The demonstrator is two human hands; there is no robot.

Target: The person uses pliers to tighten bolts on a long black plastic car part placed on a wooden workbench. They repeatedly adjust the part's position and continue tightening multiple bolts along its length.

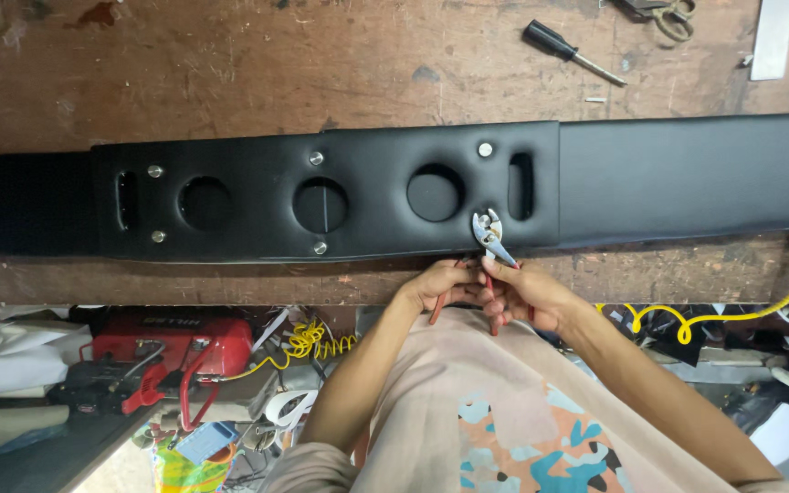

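Pliers pinched in both our hands, left hand and right hand, nose at black panel edge; red case below bench.

Below your counter, at lower left: one red rectangular tool case, lying flat, with pale raised lettering on its top face. Beside it, lower down: one crumpled bag, printed green, yellow and red. You have no screens or signs in view.
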